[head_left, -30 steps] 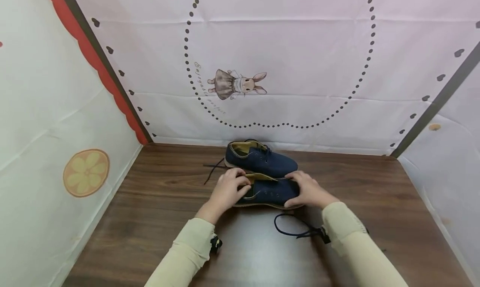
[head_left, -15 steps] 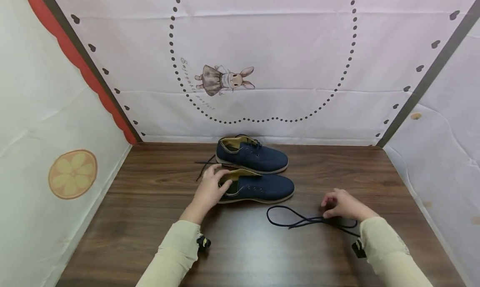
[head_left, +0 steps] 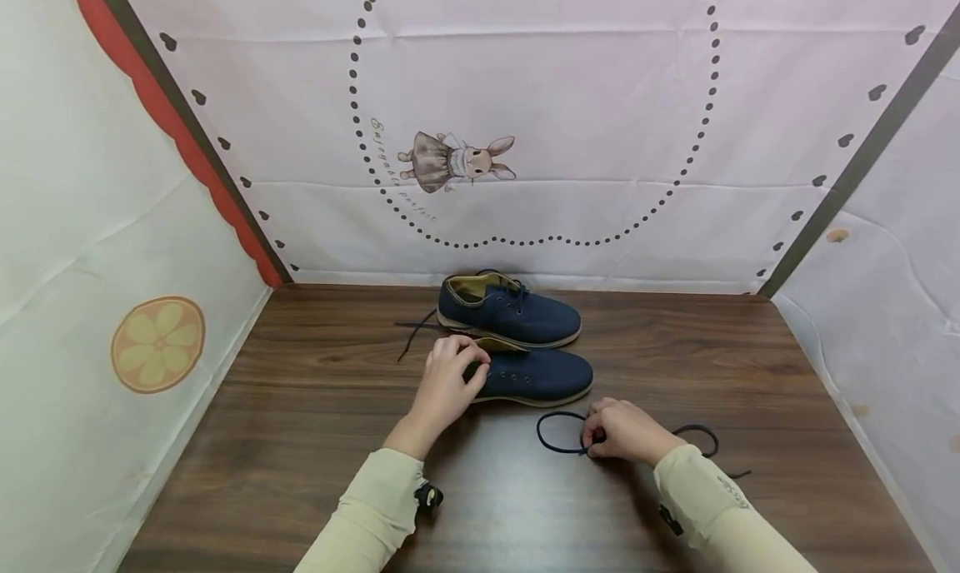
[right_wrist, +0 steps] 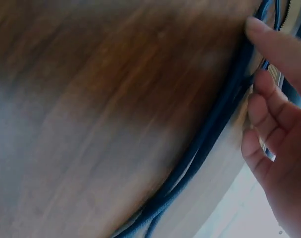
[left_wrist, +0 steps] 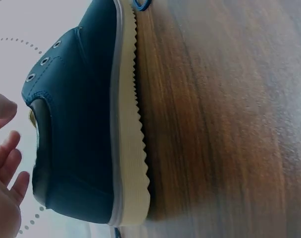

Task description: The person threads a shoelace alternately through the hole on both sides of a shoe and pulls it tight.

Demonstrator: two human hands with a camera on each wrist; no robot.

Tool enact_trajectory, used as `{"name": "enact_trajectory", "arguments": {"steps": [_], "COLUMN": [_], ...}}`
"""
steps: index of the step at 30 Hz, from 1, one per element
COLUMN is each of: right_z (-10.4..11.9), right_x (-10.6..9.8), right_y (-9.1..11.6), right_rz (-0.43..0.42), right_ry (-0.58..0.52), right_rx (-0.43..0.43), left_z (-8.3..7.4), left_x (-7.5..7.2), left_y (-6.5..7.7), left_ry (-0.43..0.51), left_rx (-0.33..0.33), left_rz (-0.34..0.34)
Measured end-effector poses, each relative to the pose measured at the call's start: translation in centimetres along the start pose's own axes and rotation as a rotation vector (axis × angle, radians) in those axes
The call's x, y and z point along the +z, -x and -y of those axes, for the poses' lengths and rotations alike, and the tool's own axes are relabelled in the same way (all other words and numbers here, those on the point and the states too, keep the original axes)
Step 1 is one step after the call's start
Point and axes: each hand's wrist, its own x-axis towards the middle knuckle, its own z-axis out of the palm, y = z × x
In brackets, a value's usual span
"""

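A navy shoe (head_left: 543, 376) with bare eyelets lies on its sole, toe to the right. My left hand (head_left: 450, 369) is at its opening in the head view, fingers bent loosely and holding nothing. The left wrist view shows those fingertips beside the collar of the shoe (left_wrist: 81, 134). To the right, my right hand (head_left: 626, 431) pinches a loose dark shoelace (head_left: 558, 450) between thumb and fingers, low over the table. Doubled strands of the shoelace (right_wrist: 190, 163) run past the fingertips in the right wrist view.
Behind the near shoe stands its matching shoe (head_left: 536, 316), laced, with a lace end (head_left: 415, 336) trailing left. The brown wooden table (head_left: 315, 440) ends at a white printed sheet (head_left: 600, 140) at the back, with more sheeting on both sides.
My right hand has left the near shoe's toe, swung right over the shoelace, then come back left and taken hold of it. My left hand stays by the shoe's opening.
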Motion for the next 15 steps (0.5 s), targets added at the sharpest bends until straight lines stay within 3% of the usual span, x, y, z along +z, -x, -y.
{"name": "enact_trajectory", "arguments": {"steps": [3,6,10,15], "right_z": [0.4,1.4,3.4,5.4], "right_x": [-0.5,-1.4,-1.8,-0.5], "right_y": [-0.7,-1.9,-3.9,-5.8], "right_rz": [0.006,-0.037,-0.142,-0.332], "right_ry": [-0.1,-0.318,-0.593,-0.79], "right_rx": [0.014,0.06,0.115,0.284], "left_z": [0.2,0.3,-0.2,-1.6], "left_x": [0.0,0.1,0.2,0.7], "left_y": [0.3,0.5,0.2,-0.7], "left_ry": [0.002,0.019,0.038,0.032], "left_rx": [-0.025,-0.054,-0.117,-0.14], "left_rz": [0.075,0.196,0.349,0.439]}}
